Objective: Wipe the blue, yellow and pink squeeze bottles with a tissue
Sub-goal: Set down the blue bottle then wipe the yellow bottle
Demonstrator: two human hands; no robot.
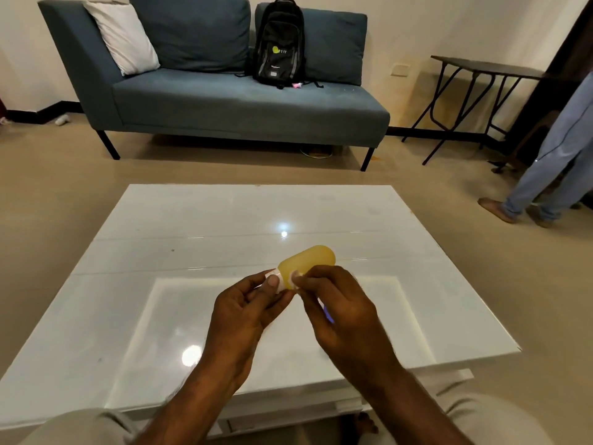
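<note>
While the yellow squeeze bottle [306,263] is held in the air above the white glossy table [160,252], it is gripped at both ends of its lower half. The bottle is tilted, its rounded base pointing up and away to the right, its white cap [272,279] pointing down and left toward the person.

Left hand [248,308]: closed around the cap end, thumb laid across the white cap, fingers curled beneath it.

Right hand [333,300]: fingers pinched together against the bottle's side near the neck. A small patch of white tissue [294,277] is pressed between the fingertips and the yellow surface; only a sliver of it is seen. A blue-purple object [328,313] shows under the right palm; whether it is held or lying on the table cannot be told, nor what it is.

The pink bottle is not made out on the table. Ceiling lights are reflected on the tabletop.

Background: a blue-grey sofa [224,101] stands against the far wall, with a white cushion [123,36] at its left end and a black backpack [279,43] propped upright against the back cushions. A small pink item [296,85] lies on the seat just beside the backpack. A dark folding table [481,69] stands at the right wall. The legs of a second person [552,165] in light blue trousers are seen at the right edge.
</note>
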